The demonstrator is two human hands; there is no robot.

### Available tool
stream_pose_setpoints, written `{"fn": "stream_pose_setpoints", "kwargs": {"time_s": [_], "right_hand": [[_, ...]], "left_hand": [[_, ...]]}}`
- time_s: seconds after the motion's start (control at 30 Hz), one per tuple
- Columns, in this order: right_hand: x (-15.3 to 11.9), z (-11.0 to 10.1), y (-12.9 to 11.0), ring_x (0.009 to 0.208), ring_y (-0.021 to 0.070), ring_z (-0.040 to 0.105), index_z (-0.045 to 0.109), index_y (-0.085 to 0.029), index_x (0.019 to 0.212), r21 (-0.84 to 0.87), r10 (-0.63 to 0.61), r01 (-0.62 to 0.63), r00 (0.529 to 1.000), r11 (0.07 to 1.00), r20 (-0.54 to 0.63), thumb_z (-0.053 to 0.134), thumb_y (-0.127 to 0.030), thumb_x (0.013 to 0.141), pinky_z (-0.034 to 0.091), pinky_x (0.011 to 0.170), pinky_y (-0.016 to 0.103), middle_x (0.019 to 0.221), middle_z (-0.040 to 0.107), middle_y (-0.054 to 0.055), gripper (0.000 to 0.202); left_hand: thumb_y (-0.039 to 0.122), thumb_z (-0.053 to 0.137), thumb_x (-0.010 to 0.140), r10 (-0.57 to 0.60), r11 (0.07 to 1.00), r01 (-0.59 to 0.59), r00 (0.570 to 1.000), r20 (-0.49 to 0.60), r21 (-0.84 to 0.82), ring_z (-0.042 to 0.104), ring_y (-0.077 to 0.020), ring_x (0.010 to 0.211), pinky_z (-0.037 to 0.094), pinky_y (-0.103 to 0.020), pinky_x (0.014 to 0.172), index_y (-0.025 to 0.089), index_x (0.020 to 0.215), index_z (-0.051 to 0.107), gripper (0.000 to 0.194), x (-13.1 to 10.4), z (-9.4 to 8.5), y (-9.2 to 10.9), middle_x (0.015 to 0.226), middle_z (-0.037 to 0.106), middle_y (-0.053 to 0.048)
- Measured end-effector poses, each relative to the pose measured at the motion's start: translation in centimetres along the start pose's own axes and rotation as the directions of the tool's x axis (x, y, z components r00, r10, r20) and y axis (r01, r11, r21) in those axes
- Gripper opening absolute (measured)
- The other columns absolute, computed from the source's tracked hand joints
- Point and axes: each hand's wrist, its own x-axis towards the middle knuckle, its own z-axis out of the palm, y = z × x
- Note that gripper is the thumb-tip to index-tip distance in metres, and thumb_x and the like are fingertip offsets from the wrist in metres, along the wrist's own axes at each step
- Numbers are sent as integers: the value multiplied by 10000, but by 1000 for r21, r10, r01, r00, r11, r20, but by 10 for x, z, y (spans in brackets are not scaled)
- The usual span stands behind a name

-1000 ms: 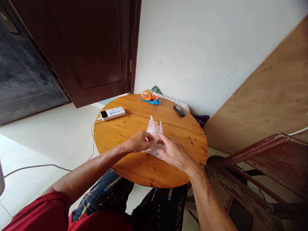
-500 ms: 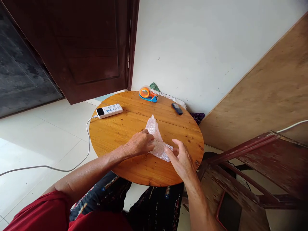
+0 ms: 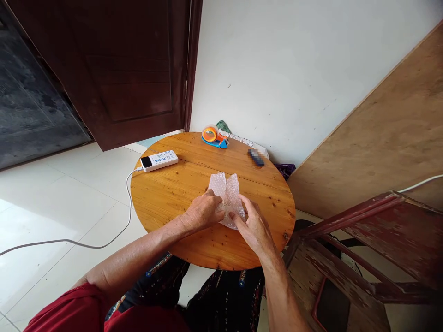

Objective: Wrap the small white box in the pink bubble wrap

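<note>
While the bubble wrap (image 3: 234, 190) lies on the round table (image 3: 162, 193), long axis pointing forward, the left hand (image 3: 206, 208) curls over its left side, grip too hidden to tell, and the right hand (image 3: 254, 227), loosely parted, touches its right edge.
</note>
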Motion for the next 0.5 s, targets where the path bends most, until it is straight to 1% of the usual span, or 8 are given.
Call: {"fn": "stream_pose_setpoints", "kwargs": {"time_s": [0.07,0.1,0.17,0.2,0.3,0.37,0.43,0.5], "right_hand": [[1,-7,-1,1247,268,544,518,-252,1359,-5,-82,83,994,997,70,539,-334,855,452,997,413,1359,570,95,511],[2,-11,-1,1243,266,547,536,-260,1343,-11,-90,91,989,996,116,537,-323,856,447,998,408,1358,573,86,491],[5,-16,0,1138,254,607,582,-258,1282,-24,-52,58,980,998,190,523,-316,863,464,941,392,1303,617,76,427],[7,-17,1,1053,244,636,604,-248,1238,-30,-21,28,979,999,204,515,-326,868,474,893,379,1248,649,73,389],[10,-12,5,808,214,646,650,-210,1040,-47,58,-50,982,998,182,520,-389,858,467,719,325,979,715,56,286],[10,-5,8,698,200,612,640,-208,865,-65,90,-81,984,995,153,537,-402,830,424,626,296,786,688,30,222],[8,3,9,632,189,582,599,-218,754,-78,124,-116,987,990,99,542,-371,800,385,584,284,689,650,11,169],[5,9,8,627,188,580,579,-224,748,-69,146,-145,989,987,14,543,-332,770,378,586,284,690,651,10,116]], "left_hand": [[291,561,834,-4,1000,4,1000,16,2,659,-234,914,522,-312,819,156,940,713,229,1,-1,0,1000,639,-110],[294,564,835,-7,1000,7,1000,20,6,661,-233,907,522,-311,817,156,936,714,227,2,-2,1,995,639,-111],[298,563,838,-11,1000,11,1000,21,14,663,-233,891,520,-313,808,155,920,716,225,3,-2,1,981,640,-112],[300,561,841,-12,1000,12,1000,21,17,663,-233,883,520,-314,802,154,911,717,225,3,-3,1,974,640,-114],[302,557,844,-7,1000,7,1000,16,19,663,-233,868,518,-316,790,151,891,717,225,4,-1,0,962,638,-115],[298,558,840,-5,1000,5,1000,17,20,663,-235,864,519,-320,788,152,891,716,221,5,0,0,958,637,-113],[300,564,836,-14,1000,14,1000,19,24,666,-238,872,520,-325,794,156,903,716,219,5,1,0,968,636,-112],[310,569,837,-31,999,31,999,25,32,669,-244,892,523,-331,806,160,920,715,225,5,1,1,990,637,-115]]}}
